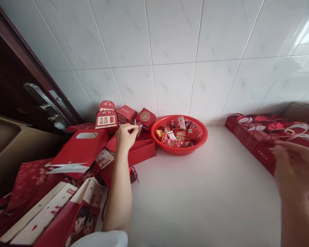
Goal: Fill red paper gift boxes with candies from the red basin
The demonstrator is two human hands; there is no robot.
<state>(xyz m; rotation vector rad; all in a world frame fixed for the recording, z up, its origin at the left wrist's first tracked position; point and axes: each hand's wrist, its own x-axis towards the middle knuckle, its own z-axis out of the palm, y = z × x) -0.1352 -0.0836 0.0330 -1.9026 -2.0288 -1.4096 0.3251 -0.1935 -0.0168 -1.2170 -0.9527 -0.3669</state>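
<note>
My left hand (127, 137) is closed over the pile of red boxes, its fingers pinching a small flat piece with a pale edge (139, 130). Just beneath it lies an open red box (142, 152). To its right, a red plastic basket (179, 151) holds many wrapped sweets. At the far right my right hand (295, 168) is blurred beside a row of red gift bags (260, 149); its fingers point left near the bags' handles, and whether they grip anything is unclear.
Red and white paper bags (74, 212) and a large red box (79, 147) crowd the left side. Small red boxes (126, 114) stand against the tiled wall (170, 82). A cardboard box (20, 151) sits by the dark door (12, 75). The white tabletop (201, 199) lies between both hands.
</note>
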